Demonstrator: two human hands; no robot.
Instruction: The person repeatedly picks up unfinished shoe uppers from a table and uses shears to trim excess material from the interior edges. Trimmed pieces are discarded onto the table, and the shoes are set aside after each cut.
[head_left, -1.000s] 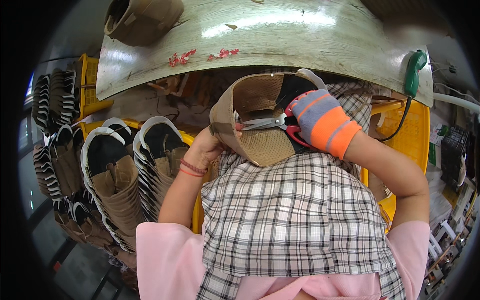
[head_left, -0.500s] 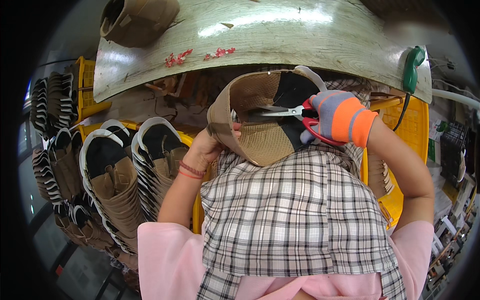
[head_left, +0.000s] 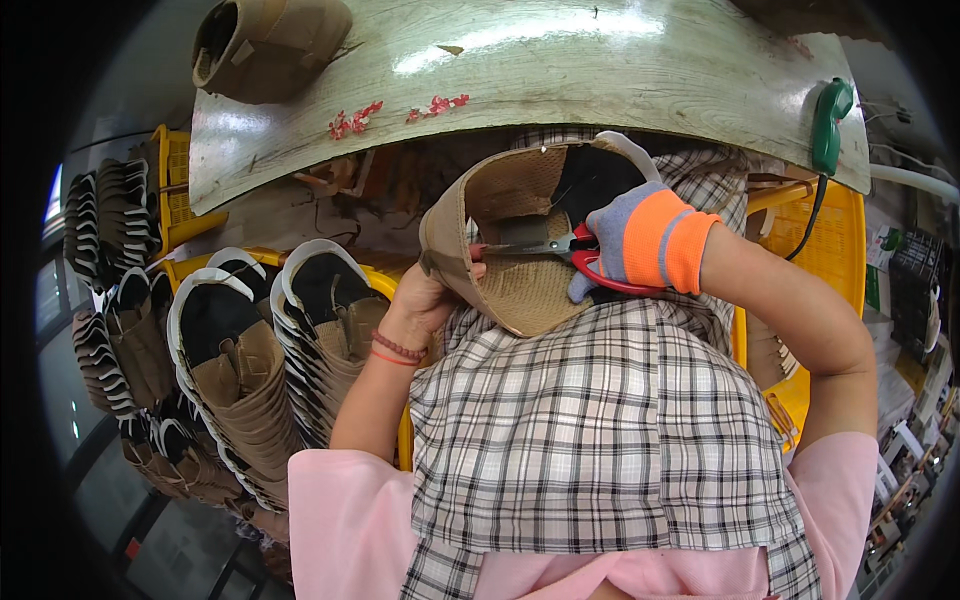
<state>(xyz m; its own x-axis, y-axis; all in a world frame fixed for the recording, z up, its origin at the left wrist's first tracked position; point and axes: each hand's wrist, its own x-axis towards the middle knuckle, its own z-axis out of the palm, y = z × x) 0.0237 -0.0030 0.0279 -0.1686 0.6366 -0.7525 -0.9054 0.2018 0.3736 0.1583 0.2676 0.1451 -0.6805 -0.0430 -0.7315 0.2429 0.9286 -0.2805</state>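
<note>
A tan, black-lined shoe upper (head_left: 535, 298) is curled into an open loop over my lap, a white rim along its far right edge. My left hand (head_left: 428, 292) closes on its left edge, the fingertips curling to the inner side. My right hand (head_left: 640, 240), in a grey and orange glove, grips red-handled scissors (head_left: 578, 254). Their blades reach leftward inside the loop and look nearly together, the tips close to my left fingertips. Whether the blades touch the material or a thread, I cannot tell.
Stacks of similar tan uppers (head_left: 240, 385) stand at the left, by yellow crates (head_left: 180, 190). The table (head_left: 560, 85) ahead carries another rolled upper (head_left: 275, 45), red scraps (head_left: 355, 120) and a green corded tool (head_left: 830, 125). A yellow basket (head_left: 835, 260) is at right.
My right hand has moved left, pushing the scissors deeper into the loop toward my left fingertips. The blades were apart and now look nearly closed. My left hand still holds the upper.
</note>
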